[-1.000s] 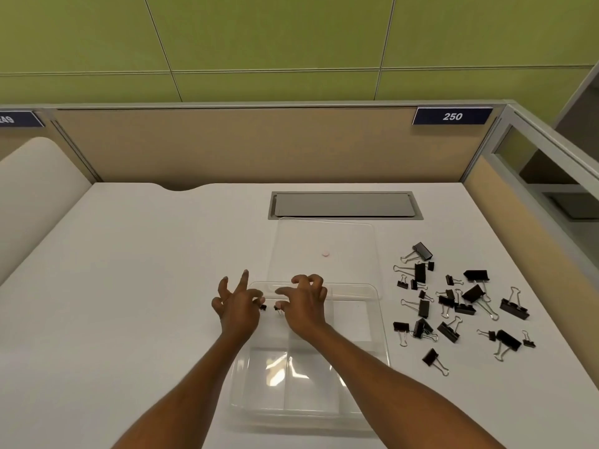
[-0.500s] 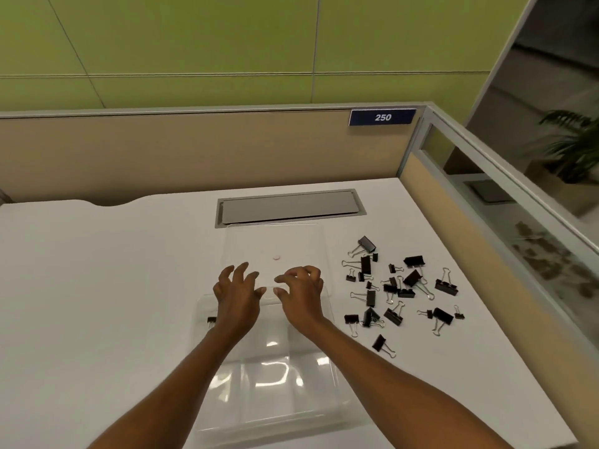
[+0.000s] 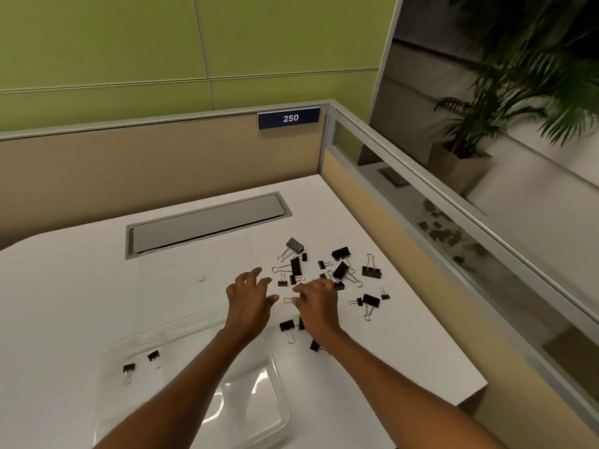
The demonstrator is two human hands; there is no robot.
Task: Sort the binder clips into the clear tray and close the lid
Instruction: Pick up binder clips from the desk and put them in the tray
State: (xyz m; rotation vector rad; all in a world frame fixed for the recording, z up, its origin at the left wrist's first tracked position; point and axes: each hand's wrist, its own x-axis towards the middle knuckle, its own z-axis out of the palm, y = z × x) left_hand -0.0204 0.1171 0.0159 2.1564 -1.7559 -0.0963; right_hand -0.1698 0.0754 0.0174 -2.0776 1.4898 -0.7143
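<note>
Several black binder clips [image 3: 340, 270] lie scattered on the white desk, right of centre. The clear tray [image 3: 107, 400] sits near the front left, and its open lid [image 3: 188, 280] lies flat behind it. Two small clips [image 3: 141, 362] rest in the tray's far left compartment. My left hand [image 3: 248, 303] hovers at the left edge of the pile with its fingers spread, holding nothing. My right hand [image 3: 316, 306] is over the pile's near side, fingers curled down among the clips; whether it grips one is hidden.
A grey cable hatch [image 3: 207, 222] is set into the desk behind the lid. Partition walls close off the back and right, with a sign reading 250 [image 3: 288, 118]. The desk's right edge [image 3: 453, 345] lies just past the clips. A potted plant [image 3: 460, 163] stands beyond the glass.
Both hands left the tray's far edge and moved right to the clip pile. Two small clips now show in the tray's far left compartment. The camera turned right.
</note>
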